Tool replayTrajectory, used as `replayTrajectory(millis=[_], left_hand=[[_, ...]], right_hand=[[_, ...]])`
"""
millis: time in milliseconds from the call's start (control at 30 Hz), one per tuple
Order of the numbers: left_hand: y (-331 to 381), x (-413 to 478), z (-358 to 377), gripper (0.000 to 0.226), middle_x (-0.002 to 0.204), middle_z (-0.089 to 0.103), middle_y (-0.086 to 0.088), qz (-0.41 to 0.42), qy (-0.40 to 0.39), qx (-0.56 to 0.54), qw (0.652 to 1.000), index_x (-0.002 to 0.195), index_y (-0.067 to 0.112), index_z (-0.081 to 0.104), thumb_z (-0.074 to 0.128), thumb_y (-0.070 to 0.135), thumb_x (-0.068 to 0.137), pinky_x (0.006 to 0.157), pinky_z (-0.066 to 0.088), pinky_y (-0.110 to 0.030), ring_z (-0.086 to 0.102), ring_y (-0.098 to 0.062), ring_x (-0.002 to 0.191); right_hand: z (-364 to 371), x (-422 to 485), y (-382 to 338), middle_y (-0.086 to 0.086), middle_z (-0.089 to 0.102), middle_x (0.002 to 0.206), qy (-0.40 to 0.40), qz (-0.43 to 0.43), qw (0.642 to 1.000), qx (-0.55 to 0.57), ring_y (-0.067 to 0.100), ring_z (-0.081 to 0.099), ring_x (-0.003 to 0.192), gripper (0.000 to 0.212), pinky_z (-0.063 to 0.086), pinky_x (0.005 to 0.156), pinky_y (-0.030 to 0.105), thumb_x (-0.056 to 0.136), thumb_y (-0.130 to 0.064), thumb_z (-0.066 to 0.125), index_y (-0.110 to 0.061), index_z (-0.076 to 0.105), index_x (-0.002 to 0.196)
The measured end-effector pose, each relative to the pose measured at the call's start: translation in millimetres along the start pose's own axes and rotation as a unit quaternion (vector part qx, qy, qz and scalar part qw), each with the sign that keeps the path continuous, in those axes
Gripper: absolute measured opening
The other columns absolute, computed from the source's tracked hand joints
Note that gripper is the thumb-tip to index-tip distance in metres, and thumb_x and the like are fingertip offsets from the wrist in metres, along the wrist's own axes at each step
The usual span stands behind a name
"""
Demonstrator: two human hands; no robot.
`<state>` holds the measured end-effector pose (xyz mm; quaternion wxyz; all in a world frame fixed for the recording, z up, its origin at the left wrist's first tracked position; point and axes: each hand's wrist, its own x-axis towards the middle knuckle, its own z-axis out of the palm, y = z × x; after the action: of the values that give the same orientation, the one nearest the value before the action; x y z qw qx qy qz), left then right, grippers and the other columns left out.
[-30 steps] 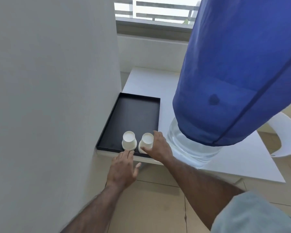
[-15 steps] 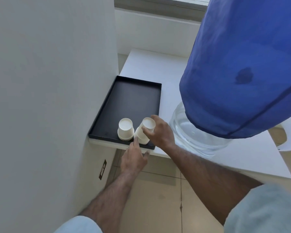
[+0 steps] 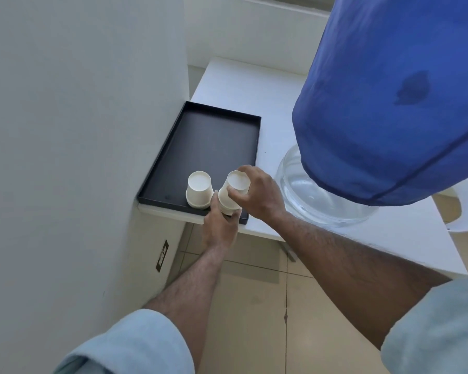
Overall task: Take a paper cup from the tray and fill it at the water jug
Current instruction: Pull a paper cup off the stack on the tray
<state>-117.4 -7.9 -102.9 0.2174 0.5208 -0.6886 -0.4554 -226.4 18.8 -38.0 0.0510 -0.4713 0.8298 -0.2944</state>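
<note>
A black tray (image 3: 208, 141) lies on the white table (image 3: 254, 85) against the wall. Two stacks of upside-down white paper cups stand at its near edge. My right hand (image 3: 257, 195) grips the top cup of the right stack (image 3: 234, 190) and tilts it. My left hand (image 3: 220, 225) holds the bottom of that same stack from the near side. The left stack (image 3: 199, 188) stands free and upright. The water jug (image 3: 324, 195), clear with a blue cloth cover (image 3: 389, 103), stands right of the tray.
A grey wall (image 3: 79, 130) rises close on the left, with a socket plate (image 3: 162, 256) low down. A white chair (image 3: 467, 211) shows at the right edge. Tiled floor lies below the table's near edge.
My right hand has closed on the right stack's top cup and tipped it. My left hand has come up from below the tray edge to hold the stack's base.
</note>
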Motion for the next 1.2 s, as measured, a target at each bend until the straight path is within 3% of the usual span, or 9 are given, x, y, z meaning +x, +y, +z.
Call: replayTrajectory(millis=[233,433,533,700,867,1200], left_hand=[[-6.6,-0.6,7.7,0.069,0.114,0.073,0.002,-0.010,-0.001,-0.053,0.999,0.148,0.032,0.035,0.067,0.036,0.087,0.085,0.052,-0.036,0.066,-0.025,0.103],[-16.8,5.7,15.7,0.053,0.091,0.076,0.002,-0.035,-0.005,-0.055,0.998,0.134,0.038,0.041,0.062,0.041,0.085,0.074,0.059,-0.043,0.073,-0.030,0.077],[-25.8,9.3,18.9,0.052,0.084,0.075,0.003,-0.051,-0.019,-0.064,0.996,0.131,0.045,0.039,0.059,0.043,0.083,0.070,0.061,-0.045,0.072,-0.029,0.066],[-21.0,9.7,16.8,0.068,0.083,0.074,-0.004,-0.050,-0.066,-0.116,0.990,0.150,0.047,0.023,0.056,0.028,0.093,0.060,0.062,-0.031,0.068,-0.018,0.048],[-13.9,8.6,19.5,0.063,0.087,0.074,0.002,-0.056,-0.068,-0.143,0.986,0.145,0.049,0.029,0.054,0.027,0.092,0.061,0.064,-0.044,0.073,-0.025,0.057],[-14.6,9.0,15.3,0.057,0.091,0.074,-0.003,-0.065,-0.081,-0.123,0.987,0.134,0.052,0.035,0.052,0.029,0.085,0.060,0.064,-0.044,0.071,-0.026,0.051]], right_hand=[[0.3,3.5,4.4,0.005,0.064,0.116,-0.037,-0.020,0.999,0.010,0.024,0.063,0.099,0.052,0.053,0.083,0.037,0.082,-0.042,0.070,-0.015,0.059,0.126],[8.2,6.5,9.1,0.002,0.060,0.126,-0.107,0.009,0.992,0.062,0.019,0.058,0.110,0.070,0.048,0.093,0.030,0.076,-0.040,0.080,-0.014,0.051,0.134],[11.6,6.8,12.7,0.001,0.066,0.113,-0.124,0.047,0.988,0.084,0.021,0.061,0.102,0.062,0.049,0.083,0.028,0.075,-0.036,0.081,-0.017,0.053,0.127],[10.2,10.2,14.6,-0.001,0.068,0.102,-0.124,0.049,0.988,0.083,0.018,0.062,0.092,0.051,0.048,0.074,0.026,0.078,-0.041,0.079,-0.018,0.058,0.118],[4.9,9.2,17.8,0.000,0.068,0.103,-0.125,0.031,0.989,0.076,0.018,0.062,0.091,0.050,0.049,0.074,0.027,0.077,-0.037,0.080,-0.018,0.058,0.118],[2.1,8.4,18.8,0.002,0.068,0.108,-0.131,0.005,0.989,0.062,0.021,0.063,0.096,0.050,0.055,0.081,0.034,0.078,-0.035,0.079,-0.017,0.058,0.120]])
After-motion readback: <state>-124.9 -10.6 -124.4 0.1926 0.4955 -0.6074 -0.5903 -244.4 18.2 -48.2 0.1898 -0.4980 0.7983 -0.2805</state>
